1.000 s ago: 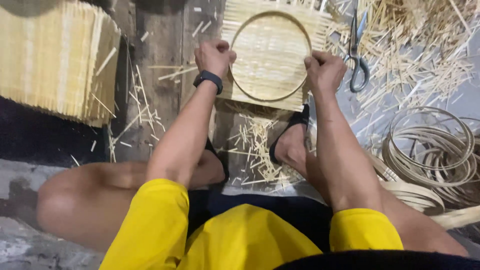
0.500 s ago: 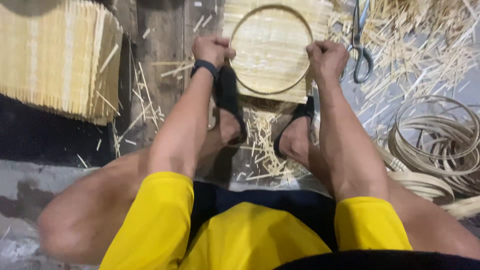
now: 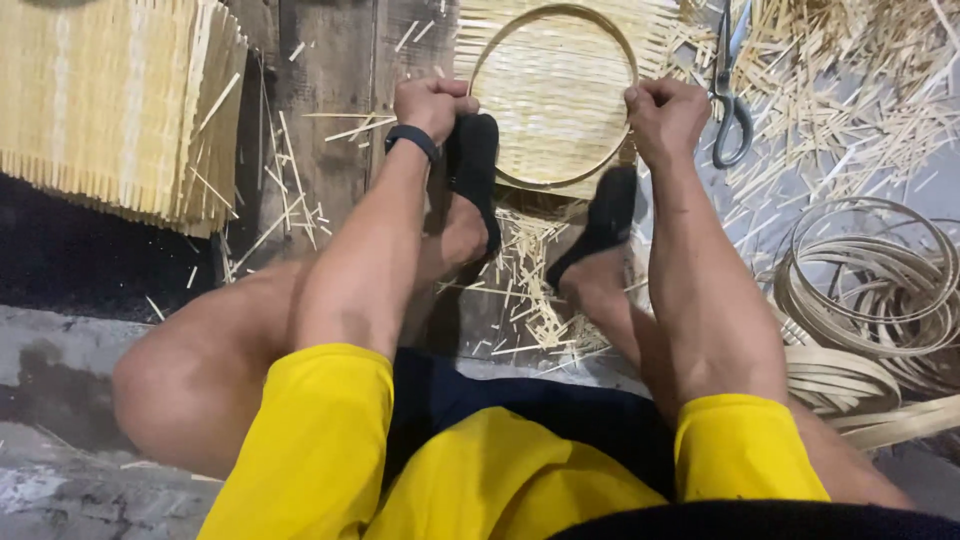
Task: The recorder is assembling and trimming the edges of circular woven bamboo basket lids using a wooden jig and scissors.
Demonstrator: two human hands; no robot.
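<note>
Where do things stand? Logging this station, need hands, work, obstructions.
Left hand and right hand both shut on hoop. Hoop lies on woven mat, feet against near edge. Scissors beside right hand, apart.

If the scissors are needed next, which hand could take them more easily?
Probably the right hand. It grips the round woven tray at its right rim, and the scissors lie just beyond it. The left hand holds the opposite rim, farther away.
</note>
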